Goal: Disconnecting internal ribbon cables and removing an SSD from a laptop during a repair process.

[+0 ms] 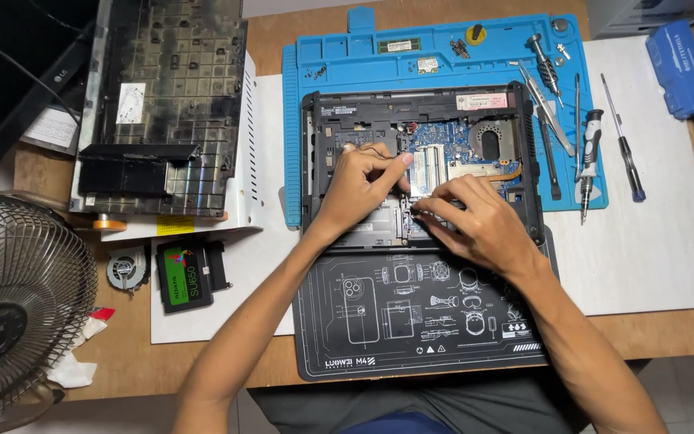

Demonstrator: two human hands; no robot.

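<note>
Both hands, left hand [361, 178] and right hand [475, 221], fingers pinched inside opened laptop [516, 128].

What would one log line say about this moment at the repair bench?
left hand: fingers on open laptop | right hand: fingertips on laptop's middle | screwdrivers: on blue mat | fan: far left

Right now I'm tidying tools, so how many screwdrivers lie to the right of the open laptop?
3: a grey-handled screwdriver on the blue mat's right edge, a thin blue-tipped screwdriver on the white sheet, and a blue electric screwdriver at far right. Others may be hidden.
</note>
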